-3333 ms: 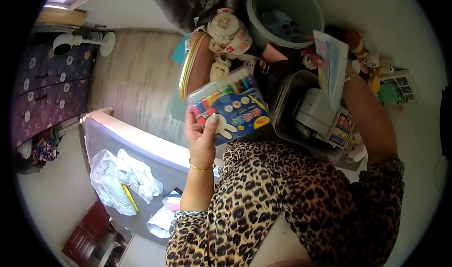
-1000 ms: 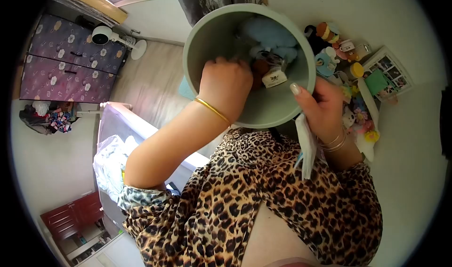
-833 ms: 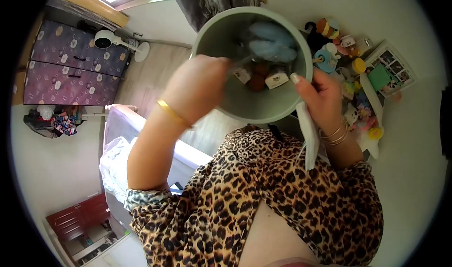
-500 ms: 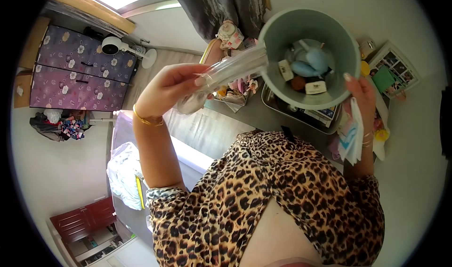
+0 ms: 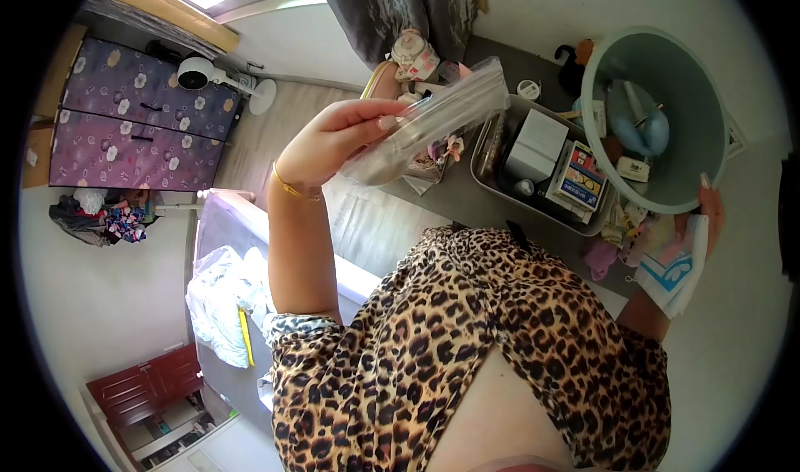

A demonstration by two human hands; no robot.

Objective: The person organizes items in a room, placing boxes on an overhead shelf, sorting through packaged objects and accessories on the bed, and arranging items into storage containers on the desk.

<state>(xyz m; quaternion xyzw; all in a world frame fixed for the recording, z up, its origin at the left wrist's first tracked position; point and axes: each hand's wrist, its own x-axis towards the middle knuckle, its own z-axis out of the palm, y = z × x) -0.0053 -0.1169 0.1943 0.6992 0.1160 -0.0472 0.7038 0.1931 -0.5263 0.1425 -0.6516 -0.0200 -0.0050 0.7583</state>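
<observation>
Head view: pinching clear plastic pouch in left hand, with long axis slanting up and to the right, far end near the grey bin. Farther outward, beyond this bin and well apart from the pouch, gripping green bucket at the rim with right hand, together with white-and-blue packet, probably under the fingers, partly hidden.

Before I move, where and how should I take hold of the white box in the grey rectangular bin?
Take the white box by its two long sides, near the top, coming from above. Its flat, straight faces should suit that; the grey rectangular bin wall and the stacked, colourful flat boxes beside it would likely block a low sideways approach.
</observation>
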